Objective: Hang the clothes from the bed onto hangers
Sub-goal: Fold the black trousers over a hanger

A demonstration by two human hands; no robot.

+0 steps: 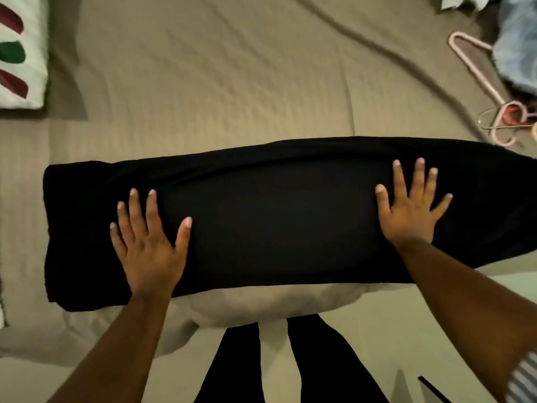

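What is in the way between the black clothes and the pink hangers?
Nothing visible. The left hand and right hand lie flat on the black clothes; the pink hangers lie just beyond their right end, only bedcover between.

You are standing at a bed (232, 82) in a home bedroom. Wrinkled tan bedding covers it from side to side, and its near edge drops to a pale floor (363, 344) by your legs. A white pillow (20, 53) with red and green shapes lies at the far left. At the far right, pink hangers (476, 71) lie on the bedding beside a heap of light blue clothes (517, 53). A black garment (276, 213) is spread flat before you.
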